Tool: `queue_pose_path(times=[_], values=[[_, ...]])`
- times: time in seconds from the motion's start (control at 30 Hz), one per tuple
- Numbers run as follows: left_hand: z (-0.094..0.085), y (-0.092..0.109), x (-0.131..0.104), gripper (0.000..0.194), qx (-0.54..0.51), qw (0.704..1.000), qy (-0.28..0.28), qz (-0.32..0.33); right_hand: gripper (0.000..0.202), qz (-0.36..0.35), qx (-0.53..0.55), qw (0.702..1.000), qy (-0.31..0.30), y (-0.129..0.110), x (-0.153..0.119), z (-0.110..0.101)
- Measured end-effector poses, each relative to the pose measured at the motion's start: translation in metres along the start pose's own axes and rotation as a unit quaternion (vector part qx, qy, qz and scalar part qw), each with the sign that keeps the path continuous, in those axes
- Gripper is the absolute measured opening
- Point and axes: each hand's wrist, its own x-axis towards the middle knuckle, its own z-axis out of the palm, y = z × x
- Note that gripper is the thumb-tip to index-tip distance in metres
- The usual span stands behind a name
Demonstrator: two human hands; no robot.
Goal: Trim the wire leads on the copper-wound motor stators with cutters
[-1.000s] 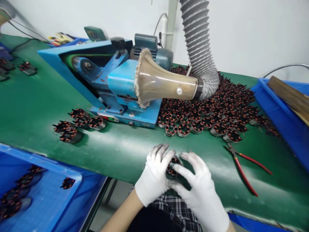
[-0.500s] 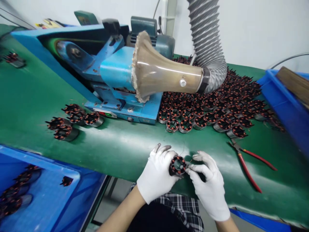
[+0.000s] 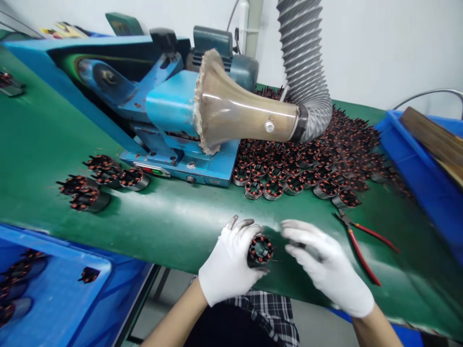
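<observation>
My left hand (image 3: 231, 262), in a white glove with darkened fingertips, is wrapped round a motor stator (image 3: 261, 249) near the front edge of the bench. The stator is ring-shaped, with copper windings and black slots facing up. To its right, my right hand (image 3: 321, 258), also gloved in white, is apart from the stator with fingers spread and nothing visible in them. Thin wire ends stick out from the stator's right side. Red-handled cutting pliers (image 3: 356, 236) lie with jaws parted on the green bench, beyond my right hand.
A blue belt machine (image 3: 177, 106) with a tan hood (image 3: 246, 106) and grey hose (image 3: 307, 62) stands at the back. Many stators (image 3: 292, 178) crowd its right side; several more (image 3: 90, 185) sit left. Blue bins stand at right (image 3: 408, 144) and lower left (image 3: 72, 299).
My right hand has let go at the stator's edge and moved away to the right, its fingers opening out. My left hand keeps its hold. The whole view has shifted slightly.
</observation>
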Motion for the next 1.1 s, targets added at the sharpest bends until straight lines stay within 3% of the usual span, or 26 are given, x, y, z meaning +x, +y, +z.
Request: queue_pose_path(times=[0.07,0.17,0.33,0.43,0.6,0.7,0.83,0.93,1.03,1.1], values=[[0.003,0.000,0.002,0.082,-0.005,1.000,0.003,-0.006,0.040,-0.048,-0.051,0.992,-0.108,-0.007,0.009,-0.001],[0.006,0.000,0.004,0.084,0.010,1.000,0.008,-0.023,0.045,-0.067,-0.172,0.972,-0.148,-0.008,0.016,0.007],[0.001,0.002,0.005,0.066,-0.003,1.000,-0.023,-0.002,0.033,-0.080,-0.261,0.954,-0.122,-0.005,0.012,0.014],[-0.003,0.004,0.005,0.051,-0.007,0.999,-0.032,-0.011,0.030,-0.082,-0.235,0.963,-0.105,-0.008,0.000,0.012],[0.001,0.006,0.006,0.047,-0.005,0.999,-0.046,-0.004,0.030,-0.049,-0.143,0.981,-0.120,0.001,-0.019,0.006],[0.004,0.006,0.002,0.051,0.012,0.999,-0.031,-0.022,0.027,0.008,-0.092,0.991,-0.094,0.006,-0.028,-0.007],[-0.005,0.016,-0.002,0.083,0.055,0.998,0.012,-0.007,0.029,0.097,-0.074,0.992,-0.011,0.000,-0.036,-0.021],[-0.016,0.029,0.002,0.092,0.042,0.999,-0.002,0.033,0.041,0.082,-0.086,0.987,-0.108,-0.011,-0.029,-0.011],[-0.020,0.037,0.011,0.095,-0.009,0.997,-0.077,-0.006,0.059,0.070,-0.076,0.966,-0.236,-0.015,-0.016,0.009],[-0.017,0.037,0.015,0.087,-0.028,0.992,-0.119,-0.034,0.059,0.077,-0.084,0.959,-0.260,-0.014,-0.011,0.020]])
